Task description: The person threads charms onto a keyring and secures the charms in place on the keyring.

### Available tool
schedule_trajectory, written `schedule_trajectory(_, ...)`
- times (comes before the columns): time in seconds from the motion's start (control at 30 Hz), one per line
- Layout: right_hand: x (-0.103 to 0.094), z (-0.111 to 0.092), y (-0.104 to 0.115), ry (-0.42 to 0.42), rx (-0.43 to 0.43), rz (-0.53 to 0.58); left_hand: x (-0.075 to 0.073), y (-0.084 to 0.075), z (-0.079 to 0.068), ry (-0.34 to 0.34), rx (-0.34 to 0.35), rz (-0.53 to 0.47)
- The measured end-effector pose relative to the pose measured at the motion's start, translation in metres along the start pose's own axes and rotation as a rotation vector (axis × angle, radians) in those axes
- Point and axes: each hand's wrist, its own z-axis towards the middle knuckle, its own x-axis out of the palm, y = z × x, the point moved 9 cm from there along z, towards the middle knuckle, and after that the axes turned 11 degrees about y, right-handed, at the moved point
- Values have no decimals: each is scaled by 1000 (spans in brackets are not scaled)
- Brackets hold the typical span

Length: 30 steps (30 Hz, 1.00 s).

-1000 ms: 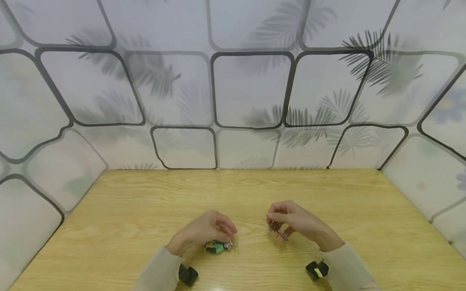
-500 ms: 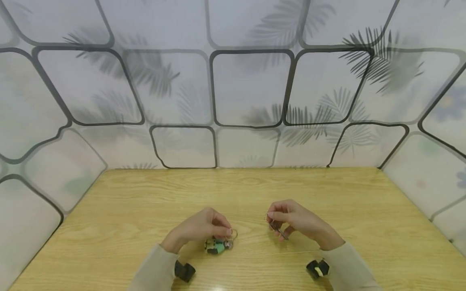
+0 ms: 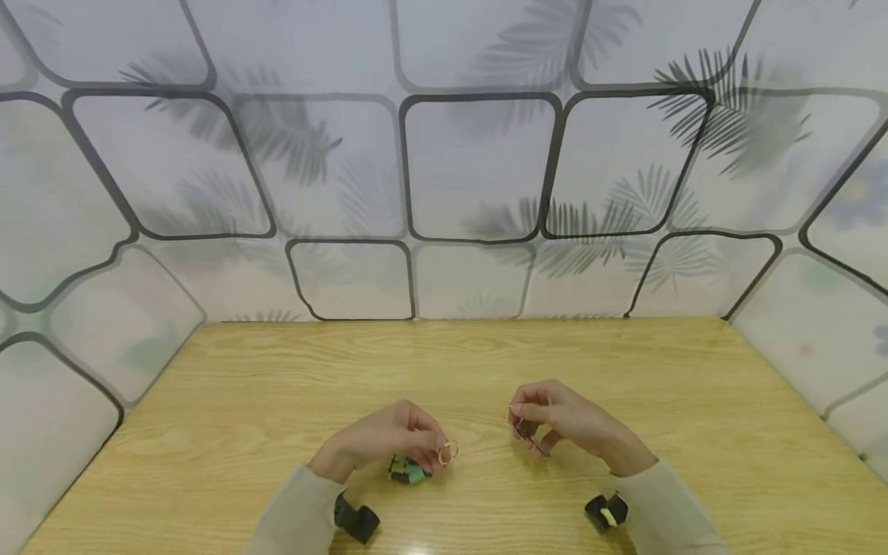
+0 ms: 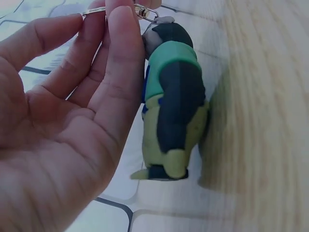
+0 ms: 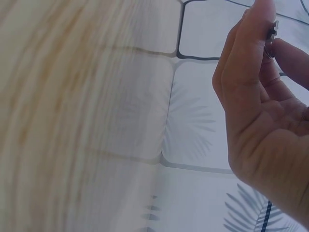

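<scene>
My left hand (image 3: 388, 438) pinches the metal ring (image 3: 455, 453) of a keychain between thumb and fingertips. From it hangs a small figurine (image 4: 176, 96) in green, black and dull yellow, partly hidden by the fingers in the head view. In the left wrist view its metal clasp (image 4: 146, 11) shows at the figurine's head. To the right, my right hand (image 3: 565, 422) pinches a small dark metal key (image 3: 539, 446) with a thin ring at its upper end. Only a notched bit of the key shows in the right wrist view. The two hands are apart.
Both hands are over a light wood-grain table (image 3: 277, 385). A patterned fabric wall (image 3: 479, 169) with dark outlines and leaf prints encloses the back and sides. Black wrist devices (image 3: 357, 521) sit at both cuffs.
The left fingers have closed on the keychain ring and shifted it slightly right, with the ring now tilted at the fingertips. The right hand and the key have barely moved.
</scene>
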Motion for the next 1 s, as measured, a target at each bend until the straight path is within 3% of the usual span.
schedule_trajectory(0.43,1,0,2,9,0,0,10,0,3,53,-3,75)
schedule_trajectory(0.7,10,3,1,19,3,-9,16,-8,6,78,75,146)
schedule_trajectory(0.87,17,6,0,36,7,-6,16,-16,8,44,126,186)
schedule_trajectory(1.0,22,8,0,61,-1,3,15,-17,8,5,128,199)
